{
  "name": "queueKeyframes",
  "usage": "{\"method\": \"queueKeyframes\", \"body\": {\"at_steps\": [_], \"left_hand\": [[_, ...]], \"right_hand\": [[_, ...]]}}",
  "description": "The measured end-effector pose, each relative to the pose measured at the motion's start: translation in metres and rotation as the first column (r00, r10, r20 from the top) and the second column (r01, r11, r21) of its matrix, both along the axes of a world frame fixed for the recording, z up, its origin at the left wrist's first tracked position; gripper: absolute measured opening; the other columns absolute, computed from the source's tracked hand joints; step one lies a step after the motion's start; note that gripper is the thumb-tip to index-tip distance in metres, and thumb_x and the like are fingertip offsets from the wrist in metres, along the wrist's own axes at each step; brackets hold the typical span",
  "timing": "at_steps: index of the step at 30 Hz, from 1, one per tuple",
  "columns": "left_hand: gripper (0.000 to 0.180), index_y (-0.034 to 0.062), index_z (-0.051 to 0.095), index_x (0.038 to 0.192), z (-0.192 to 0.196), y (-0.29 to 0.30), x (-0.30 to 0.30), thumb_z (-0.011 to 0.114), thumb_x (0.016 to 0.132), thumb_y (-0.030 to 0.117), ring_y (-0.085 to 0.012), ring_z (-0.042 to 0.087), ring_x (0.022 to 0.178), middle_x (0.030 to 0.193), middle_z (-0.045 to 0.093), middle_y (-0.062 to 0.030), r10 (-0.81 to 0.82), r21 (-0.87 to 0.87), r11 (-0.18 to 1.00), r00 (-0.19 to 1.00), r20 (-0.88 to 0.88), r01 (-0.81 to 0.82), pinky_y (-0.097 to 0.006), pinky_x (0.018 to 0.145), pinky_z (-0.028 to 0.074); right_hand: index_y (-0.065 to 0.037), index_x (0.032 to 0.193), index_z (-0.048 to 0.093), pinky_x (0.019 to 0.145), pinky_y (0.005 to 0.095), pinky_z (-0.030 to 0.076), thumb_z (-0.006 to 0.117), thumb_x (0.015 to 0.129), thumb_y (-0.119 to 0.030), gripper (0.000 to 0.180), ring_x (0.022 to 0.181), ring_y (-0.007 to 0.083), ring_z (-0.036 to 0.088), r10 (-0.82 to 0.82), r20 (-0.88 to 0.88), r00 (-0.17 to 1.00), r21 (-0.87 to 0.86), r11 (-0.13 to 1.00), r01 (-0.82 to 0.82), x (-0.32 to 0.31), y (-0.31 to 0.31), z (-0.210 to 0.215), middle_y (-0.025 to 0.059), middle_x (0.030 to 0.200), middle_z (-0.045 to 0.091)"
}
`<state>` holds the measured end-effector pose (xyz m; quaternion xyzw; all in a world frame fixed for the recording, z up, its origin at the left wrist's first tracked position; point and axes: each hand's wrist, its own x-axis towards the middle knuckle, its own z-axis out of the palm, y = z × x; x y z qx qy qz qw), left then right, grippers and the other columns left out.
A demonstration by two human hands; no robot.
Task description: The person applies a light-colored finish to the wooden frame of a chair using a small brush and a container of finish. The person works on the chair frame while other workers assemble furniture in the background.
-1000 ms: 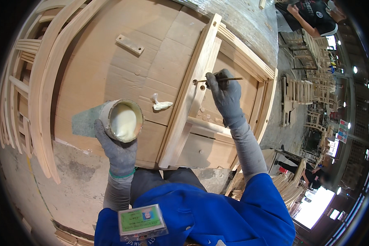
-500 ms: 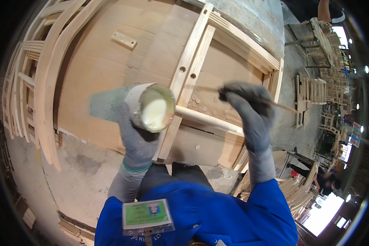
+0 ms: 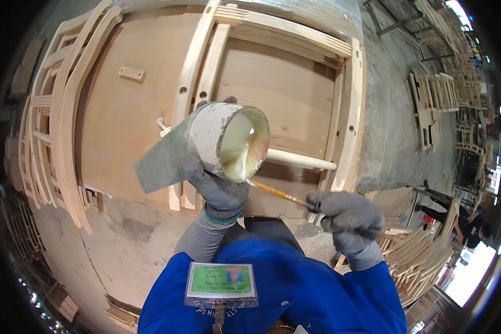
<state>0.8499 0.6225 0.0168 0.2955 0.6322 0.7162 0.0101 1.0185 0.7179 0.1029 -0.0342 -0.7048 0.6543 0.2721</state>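
Note:
My left hand (image 3: 220, 192), in a grey glove, is wrapped round a pale pot (image 3: 206, 136) tilted so its mouth shows. Creamy whitish liquid (image 3: 236, 156) lies inside it. A flat grey-green piece (image 3: 164, 158) sticks out from the pot's left side; how it is joined is hidden. My right hand (image 3: 348, 214), also gloved, pinches a thin yellow-brown stick-like tool (image 3: 278, 193), its far end at the pot's lower rim; whether it has bristles cannot be made out. Beneath the pot lies a pale wooden frame (image 3: 197, 67) with round holes and a cross rail (image 3: 300, 160).
Cardboard (image 3: 133, 39) covers the work surface. A small drilled wood block (image 3: 132, 73) lies on it, with a small whitish object (image 3: 162, 127) left of the frame. Curved wooden frames (image 3: 75, 111) are stacked at the left. More wooden parts (image 3: 440, 92) and a person (image 3: 470, 228) appear at the right.
The pot has moved right in the view and tilted further. My right hand has come down, bringing the stick-like tool from above the frame to the pot's rim.

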Motion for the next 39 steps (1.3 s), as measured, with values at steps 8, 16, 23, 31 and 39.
{"method": "queueKeyframes", "body": {"at_steps": [8,16,23,31,39], "left_hand": [[0.057,0.0075,0.030,0.134,0.014,0.041,0.033,0.039,0.092,0.045,-0.0273,0.045,0.118,0.129,0.043,-0.0148,-0.572,0.605,0.781,0.567,0.592,0.156,-0.042,0.100,0.038],[0.052,0.0106,0.039,0.130,-0.033,0.056,0.059,0.032,0.094,0.047,-0.0295,0.046,0.117,0.129,0.043,-0.0085,-0.224,0.185,0.973,0.749,0.623,0.137,-0.051,0.098,0.039],[0.053,0.0126,0.038,0.131,-0.080,0.048,0.045,0.032,0.094,0.049,-0.0316,0.046,0.116,0.129,0.043,-0.0098,-0.410,0.391,0.912,0.203,0.889,0.126,-0.055,0.096,0.041],[0.053,0.0123,0.041,0.130,-0.089,0.041,0.047,0.034,0.093,0.050,-0.0264,0.046,0.117,0.129,0.044,-0.0061,-0.365,0.344,0.930,0.213,0.906,0.127,-0.047,0.097,0.041],[0.053,0.0132,0.043,0.129,-0.093,0.040,0.047,0.034,0.093,0.051,-0.0227,0.047,0.116,0.126,0.048,-0.0039,-0.344,0.323,0.936,0.180,0.921,0.138,-0.041,0.095,0.043]], "right_hand": [[0.001,0.091,0.065,0.081,0.0382,0.050,0.065,0.079,-0.010,0.016,0.096,0.0312,0.062,-0.157,0.172,0.973,-0.139,0.974,0.181,0.048,0.006,-0.014,0.0235,0.103,0.062],[0.002,0.091,0.056,0.073,0.0349,0.055,0.060,0.081,-0.003,0.012,0.080,0.0256,0.065,-0.749,0.227,0.623,-0.285,0.560,0.778,0.060,0.067,-0.018,0.0200,0.086,0.064],[0.005,0.089,0.059,0.067,0.0255,0.052,0.065,0.084,-0.014,0.021,0.070,0.0134,0.061,-0.693,0.523,0.496,0.076,0.618,0.783,0.093,0.156,-0.068,0.0108,0.079,0.063],[0.003,0.087,0.059,0.061,0.0247,0.046,0.063,0.085,-0.011,0.016,0.067,0.0112,0.057,-0.653,0.437,0.619,0.339,0.756,0.560,0.090,0.159,-0.099,0.0084,0.076,0.063],[0.000,0.084,0.059,0.058,0.0268,0.045,0.063,0.083,-0.015,0.016,0.063,0.0128,0.059,-0.715,0.385,0.584,0.489,0.695,0.527,0.084,0.151,-0.093,0.0107,0.069,0.062]]}}
